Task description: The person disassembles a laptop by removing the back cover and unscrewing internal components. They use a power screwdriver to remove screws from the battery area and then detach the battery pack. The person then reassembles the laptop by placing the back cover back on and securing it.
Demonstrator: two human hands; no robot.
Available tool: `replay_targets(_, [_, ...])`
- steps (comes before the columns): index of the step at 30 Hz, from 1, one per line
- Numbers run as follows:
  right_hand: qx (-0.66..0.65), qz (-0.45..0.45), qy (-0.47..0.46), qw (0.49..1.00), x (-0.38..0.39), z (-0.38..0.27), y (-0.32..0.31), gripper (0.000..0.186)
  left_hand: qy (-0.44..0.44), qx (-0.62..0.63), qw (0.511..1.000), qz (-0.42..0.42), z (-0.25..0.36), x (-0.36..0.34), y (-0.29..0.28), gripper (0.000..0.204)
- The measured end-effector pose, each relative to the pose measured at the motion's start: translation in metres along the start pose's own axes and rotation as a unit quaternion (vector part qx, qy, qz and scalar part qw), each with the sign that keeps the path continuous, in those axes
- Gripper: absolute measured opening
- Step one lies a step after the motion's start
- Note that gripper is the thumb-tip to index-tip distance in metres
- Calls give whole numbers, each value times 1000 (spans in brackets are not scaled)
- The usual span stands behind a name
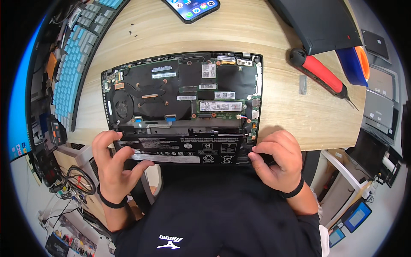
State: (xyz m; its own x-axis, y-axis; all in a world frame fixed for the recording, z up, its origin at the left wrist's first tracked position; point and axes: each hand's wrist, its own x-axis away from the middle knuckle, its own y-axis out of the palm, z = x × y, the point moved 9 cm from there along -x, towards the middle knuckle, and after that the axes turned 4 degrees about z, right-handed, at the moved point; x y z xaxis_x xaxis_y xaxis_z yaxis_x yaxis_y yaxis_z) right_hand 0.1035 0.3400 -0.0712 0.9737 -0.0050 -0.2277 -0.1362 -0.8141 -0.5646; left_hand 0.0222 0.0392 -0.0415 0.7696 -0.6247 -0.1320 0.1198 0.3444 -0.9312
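A laptop (147,100) with its bottom cover off lies on the wooden table, its circuit boards, fan and chips exposed. Along its near edge runs a flat black battery (171,147) with white printed labels. My left hand (114,156) is at the near left corner, fingers spread, fingertips touching the battery's left end and the thumb below its near edge. At the near right corner, my right hand (276,160) pinches the laptop's edge beside the battery between thumb and forefinger. The pinched edge is partly hidden by the fingers.
A red and black electric screwdriver (321,73) lies on the right of the table (278,111), near a small clear strip (303,85). A phone (191,7) lies at the far side. A blue and grey keyboard (77,64) stands left; tiny dark bits (133,33) lie beyond the laptop.
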Motion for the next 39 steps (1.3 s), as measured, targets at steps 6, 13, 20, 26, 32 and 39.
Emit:
replay_targets(6, [-13,7,-7,1000,-1,2,3,24,-4,-20,1000,11,1,1,-2,88])
replay_targets(13, [-22,-2,8,1000,-4,1,6,29,-11,-33,999,4,4,-2,-3,88])
replay_targets(20, [-33,-13,-9,999,-8,-5,14,34,-4,-29,1000,2,3,-1,-2,88])
replay_targets(26, [-30,-21,-11,999,-12,-8,15,36,-6,-24,1000,12,2,0,-4,86])
replay_targets(32, [-50,-33,-37,998,-11,-12,16,39,-19,-41,998,38,5,4,-9,80])
replay_targets(39, [-87,-44,-50,994,-8,-18,16,36,-18,-74,994,84,13,17,-19,62])
